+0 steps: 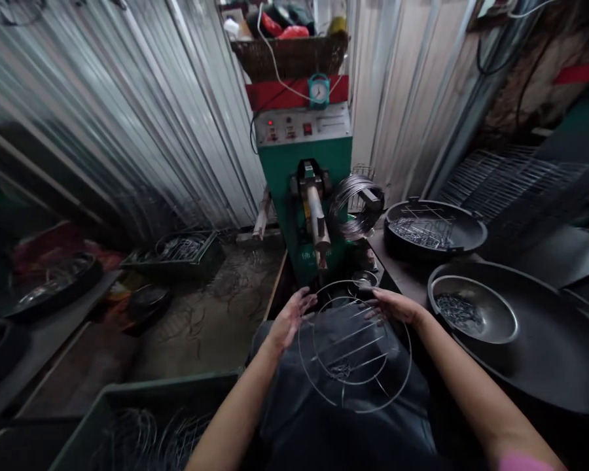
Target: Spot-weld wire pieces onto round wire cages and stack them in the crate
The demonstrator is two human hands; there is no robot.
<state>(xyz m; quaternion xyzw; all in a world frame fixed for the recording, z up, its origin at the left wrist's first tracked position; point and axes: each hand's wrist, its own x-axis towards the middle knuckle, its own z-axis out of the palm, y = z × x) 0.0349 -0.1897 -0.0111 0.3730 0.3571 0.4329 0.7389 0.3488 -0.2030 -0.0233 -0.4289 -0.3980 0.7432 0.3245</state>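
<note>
A round wire rack (356,338), two rings joined by parallel rods, is tilted above my lap. At its far left rim my left hand (291,318) grips the outer ring, fingers slightly blurred. My right hand (395,306) holds the far right rim, its fingers reaching under the wires. Small metal pieces (340,370) show through the rods, lying on the dark cloth over my lap. Just beyond the rack is the green machine (281,171), its round electrode arm (316,212) pointing toward me.
A wire coil (357,208) hangs right of the machine. On the right, a black pan (544,353) holds a metal bowl (508,320) of small pieces; another pan (471,242) holds wire parts. Green crates (152,384) with bent wires stand left. Corrugated wall (186,98) behind.
</note>
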